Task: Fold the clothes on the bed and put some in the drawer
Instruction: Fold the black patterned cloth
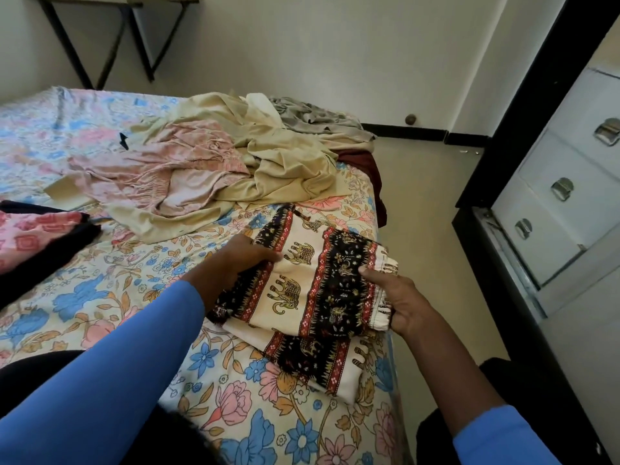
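A cream, black and red elephant-print garment (pixel 312 280) lies partly folded near the right edge of the bed (pixel 100 313). My left hand (pixel 241 260) presses and grips its left side. My right hand (pixel 399 303) pinches its right, elastic edge. Farther back, unfolded clothes lie in a heap: a pink garment (pixel 167 166), a beige one (pixel 278 156), a grey one (pixel 312 119) and a dark red one (pixel 365 166) hanging over the bed's edge. At the left edge sits a pink-patterned and black pile (pixel 30 243). White drawers (pixel 563 196) with metal handles stand at the right.
A floral sheet covers the bed. A strip of bare floor (pixel 426 203) runs between bed and drawer unit, which has a black frame (pixel 503 280). A wall-mounted folding table with black brackets (pixel 141 38) hangs at the back left.
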The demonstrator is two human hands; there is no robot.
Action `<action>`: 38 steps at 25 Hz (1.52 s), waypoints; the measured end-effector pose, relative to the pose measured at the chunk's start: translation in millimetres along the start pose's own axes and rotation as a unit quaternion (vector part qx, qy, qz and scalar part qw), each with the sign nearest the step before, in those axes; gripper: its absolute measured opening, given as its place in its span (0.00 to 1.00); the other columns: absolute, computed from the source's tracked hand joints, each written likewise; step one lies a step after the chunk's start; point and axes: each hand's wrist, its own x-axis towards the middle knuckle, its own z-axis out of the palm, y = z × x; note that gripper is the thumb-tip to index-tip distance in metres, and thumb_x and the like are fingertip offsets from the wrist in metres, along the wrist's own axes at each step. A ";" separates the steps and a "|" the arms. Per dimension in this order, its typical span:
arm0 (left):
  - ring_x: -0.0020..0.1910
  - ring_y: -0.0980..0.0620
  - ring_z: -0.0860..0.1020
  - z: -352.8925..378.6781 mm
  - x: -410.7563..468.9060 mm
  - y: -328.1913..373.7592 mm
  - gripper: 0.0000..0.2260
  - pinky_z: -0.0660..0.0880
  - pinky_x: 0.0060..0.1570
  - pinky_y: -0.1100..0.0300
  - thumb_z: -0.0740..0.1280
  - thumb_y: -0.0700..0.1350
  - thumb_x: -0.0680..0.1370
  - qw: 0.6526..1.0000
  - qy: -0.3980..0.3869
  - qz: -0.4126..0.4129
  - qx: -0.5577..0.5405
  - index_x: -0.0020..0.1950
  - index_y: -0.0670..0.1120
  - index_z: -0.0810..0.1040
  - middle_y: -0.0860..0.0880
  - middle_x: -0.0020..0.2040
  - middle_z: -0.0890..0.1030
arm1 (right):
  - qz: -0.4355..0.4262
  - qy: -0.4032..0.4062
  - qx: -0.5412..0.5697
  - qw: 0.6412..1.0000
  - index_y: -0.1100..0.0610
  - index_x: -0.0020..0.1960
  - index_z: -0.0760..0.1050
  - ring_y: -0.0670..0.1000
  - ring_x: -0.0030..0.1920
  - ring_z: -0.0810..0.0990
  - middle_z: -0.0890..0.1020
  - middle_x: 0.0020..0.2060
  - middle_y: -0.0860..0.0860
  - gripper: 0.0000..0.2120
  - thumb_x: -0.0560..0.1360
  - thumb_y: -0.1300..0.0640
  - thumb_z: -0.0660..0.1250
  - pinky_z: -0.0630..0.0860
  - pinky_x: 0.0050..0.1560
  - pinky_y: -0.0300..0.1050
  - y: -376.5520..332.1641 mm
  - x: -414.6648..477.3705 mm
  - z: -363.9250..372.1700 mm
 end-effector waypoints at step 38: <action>0.38 0.42 0.79 -522.4 -70.8 -203.7 0.16 0.81 0.48 0.46 0.79 0.52 0.68 0.887 0.245 -0.097 -0.379 0.46 0.45 0.77 0.44 0.40 0.78 | 0.142 -0.278 0.043 0.949 0.60 0.74 0.69 0.62 0.46 0.86 0.83 0.56 0.63 0.34 0.70 0.59 0.73 0.83 0.35 0.55 99.4 -49.8 582.4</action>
